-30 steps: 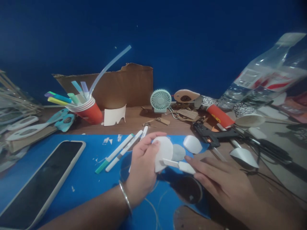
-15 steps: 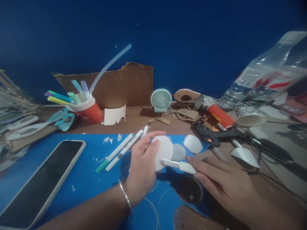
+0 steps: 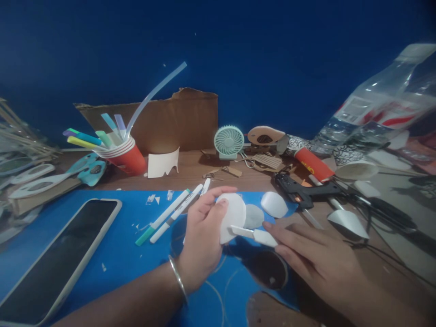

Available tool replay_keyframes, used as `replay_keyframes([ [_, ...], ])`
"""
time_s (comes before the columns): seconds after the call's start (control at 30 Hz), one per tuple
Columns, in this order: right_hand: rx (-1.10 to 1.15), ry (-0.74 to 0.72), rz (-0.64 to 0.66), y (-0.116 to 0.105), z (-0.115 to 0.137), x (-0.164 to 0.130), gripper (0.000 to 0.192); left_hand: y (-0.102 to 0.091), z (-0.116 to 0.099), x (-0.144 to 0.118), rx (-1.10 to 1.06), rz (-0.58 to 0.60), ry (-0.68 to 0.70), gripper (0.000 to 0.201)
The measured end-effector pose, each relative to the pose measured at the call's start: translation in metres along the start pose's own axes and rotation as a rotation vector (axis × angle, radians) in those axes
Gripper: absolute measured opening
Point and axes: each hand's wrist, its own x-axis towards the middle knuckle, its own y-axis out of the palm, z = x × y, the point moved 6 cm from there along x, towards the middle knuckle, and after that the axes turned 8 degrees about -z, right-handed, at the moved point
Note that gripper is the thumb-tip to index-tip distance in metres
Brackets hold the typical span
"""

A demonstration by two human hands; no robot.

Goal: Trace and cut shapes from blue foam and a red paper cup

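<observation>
My left hand [image 3: 206,231], with a silver bangle at the wrist, grips a white rounded paper piece [image 3: 235,209] by its left side, thumb on its face. Between the fingers of my right hand [image 3: 316,254] is a white-handled craft knife [image 3: 264,237]. Its blade lies against the lower right part of the paper piece. Just behind the blade a grey oval piece [image 3: 254,216] rests on the blue sheet [image 3: 136,281]. A white curved cutout [image 3: 274,204] lies farther right. Below the knife is a dark round shape [image 3: 269,269] on the sheet.
A phone [image 3: 64,254] lies at left, with several markers [image 3: 173,213] beside my left hand. Red paper cups [image 3: 131,159] hold more markers. Behind stand a small fan [image 3: 229,141] and cardboard [image 3: 177,120]. At right are a glue gun [image 3: 306,190], with its cable, and a plastic bottle [image 3: 361,109].
Almost nothing differs. The white paper piece has shifted very slightly under the blade, and both hands keep their grips.
</observation>
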Motion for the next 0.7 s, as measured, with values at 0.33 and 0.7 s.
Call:
replay_keyframes([
  [0.33, -0.027, 0.008, -0.006, -0.0007, 0.0002, -0.0023, 0.031, -0.0021, 0.0008, -0.0001, 0.031, -0.001, 0.026, 0.017],
  [0.7, -0.033, -0.011, -0.008, -0.0013, 0.0007, -0.0009, 0.03, -0.003, 0.0017, -0.0003, 0.03, -0.004, 0.034, 0.016],
])
